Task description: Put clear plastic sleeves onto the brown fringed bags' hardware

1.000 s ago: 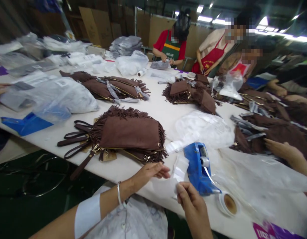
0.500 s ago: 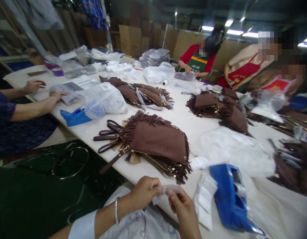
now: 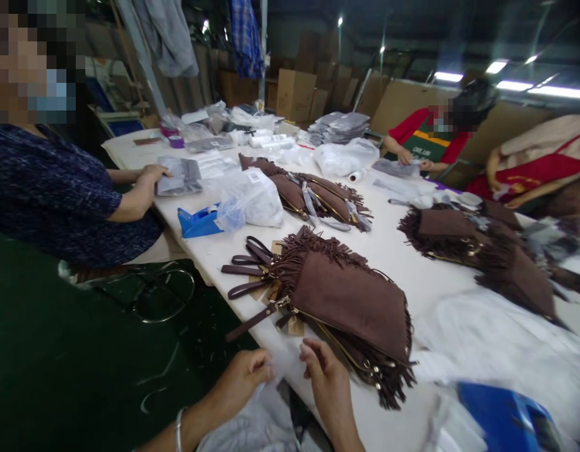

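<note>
Just off the table's front edge, my left hand (image 3: pixel 245 380) is closed in a pinch on a thin piece of clear plastic film (image 3: pixel 284 359). My right hand (image 3: pixel 328 386) faces it with thumb and fingertips pinched; the film seems to span to it, but its far edge is blurred. Right beyond both hands lies a stack of brown fringed bags (image 3: pixel 349 301). Gold zippers run along the bags, and several dark wrist straps (image 3: pixel 245 270) and tan tags (image 3: pixel 295 326) stick out at the left.
A blue tape dispenser (image 3: pixel 506 417) and white plastic (image 3: pixel 506 333) lie at the right. Another blue dispenser (image 3: pixel 200 221) stands farther left near a co-worker's arm (image 3: pixel 139 194). More brown bags (image 3: pixel 313 194) rest mid-table. Other people work across the table.
The view has turned left, so things sit farther right. My hands have moved apart, and the plastic between them has become hard to see. The co-worker's hands have drawn together at a grey packet.
</note>
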Demonstrator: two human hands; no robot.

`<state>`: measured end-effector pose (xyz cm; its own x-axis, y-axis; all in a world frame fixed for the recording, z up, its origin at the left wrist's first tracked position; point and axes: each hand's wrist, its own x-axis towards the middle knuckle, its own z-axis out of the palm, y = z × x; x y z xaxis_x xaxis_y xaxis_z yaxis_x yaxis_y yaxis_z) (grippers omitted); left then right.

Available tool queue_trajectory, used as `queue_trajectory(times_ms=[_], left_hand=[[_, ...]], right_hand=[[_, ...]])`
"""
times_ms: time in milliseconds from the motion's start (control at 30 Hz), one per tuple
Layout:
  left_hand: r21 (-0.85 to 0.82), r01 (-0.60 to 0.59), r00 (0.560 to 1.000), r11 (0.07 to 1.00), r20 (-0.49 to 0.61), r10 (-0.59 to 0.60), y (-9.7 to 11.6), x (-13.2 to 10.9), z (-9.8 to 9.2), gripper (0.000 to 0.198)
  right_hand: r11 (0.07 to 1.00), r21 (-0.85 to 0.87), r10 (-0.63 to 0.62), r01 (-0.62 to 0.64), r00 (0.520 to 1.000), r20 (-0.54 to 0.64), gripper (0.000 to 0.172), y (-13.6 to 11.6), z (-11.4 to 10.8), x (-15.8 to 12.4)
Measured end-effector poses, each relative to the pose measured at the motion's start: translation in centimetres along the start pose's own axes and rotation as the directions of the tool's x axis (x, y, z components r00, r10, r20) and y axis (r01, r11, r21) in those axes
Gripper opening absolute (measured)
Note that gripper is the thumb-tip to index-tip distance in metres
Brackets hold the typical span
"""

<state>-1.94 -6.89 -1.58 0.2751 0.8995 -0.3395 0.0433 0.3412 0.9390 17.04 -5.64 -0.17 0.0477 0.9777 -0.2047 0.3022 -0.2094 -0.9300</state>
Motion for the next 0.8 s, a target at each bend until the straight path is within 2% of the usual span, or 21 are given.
queue_trajectory(times_ms=[67, 167, 300, 367, 467, 533, 633, 733, 800], left_hand=[[0.037, -0.031, 0.999, 0.999, -0.011, 0.031, 0.7, -0.1, -1.7, 0.036], [0.062, -0.134, 0.991, 0.989, -0.008, 0.135, 2.2, 0.5, -3.4, 0.029], [0.162, -0.264, 0.964, 0.951, 0.012, 0.265, 3.6, 1.9, -4.3, 0.022], [0.195, -0.285, 0.958, 0.938, 0.027, 0.286, 3.9, 2.4, -4.6, 0.021], [0.192, -0.266, 0.963, 0.945, 0.007, 0.27, 3.7, 2.4, -5.3, 0.018], [0.131, -0.226, 0.973, 0.965, -0.013, 0.229, 3.3, 2.1, -5.9, 0.017], [-0.087, -0.146, 0.987, 0.985, 0.052, 0.151, 2.9, 1.6, -6.3, 0.021], [-0.271, -0.08, 0.983, 0.959, 0.139, 0.121, 2.7, 1.5, -5.6, 0.028], [-0.284, -0.066, 0.984, 0.957, 0.141, 0.11, 2.7, 1.8, -4.7, 0.029]], right_hand=[[1.0, -0.016, -0.024, 0.023, 0.998, -0.061, 0.044, -0.2, 0.7, 1.3], [0.996, 0.092, 0.01, -0.002, 0.997, -0.083, 0.052, -0.5, 2.4, 2.9], [0.949, 0.299, 0.14, -0.099, 0.983, -0.118, 0.043, -1.1, 4.9, 4.3], [0.889, 0.425, 0.229, -0.169, 0.969, -0.095, 0.039, -1.5, 5.4, 4.7], [0.787, 0.556, 0.32, -0.267, 0.947, 0.001, 0.038, -2.4, 5.1, 4.8], [0.751, 0.586, 0.339, -0.303, 0.939, 0.052, 0.037, -2.8, 4.6, 4.6], [0.741, 0.585, 0.33, -0.33, 0.938, 0.111, 0.036, -3.0, 4.1, 4.2], [0.771, 0.565, 0.285, -0.294, 0.953, 0.107, 0.034, -2.7, 4.4, 4.0], [0.771, 0.568, 0.281, -0.286, 0.955, 0.099, 0.034, -2.6, 4.7, 3.9]])
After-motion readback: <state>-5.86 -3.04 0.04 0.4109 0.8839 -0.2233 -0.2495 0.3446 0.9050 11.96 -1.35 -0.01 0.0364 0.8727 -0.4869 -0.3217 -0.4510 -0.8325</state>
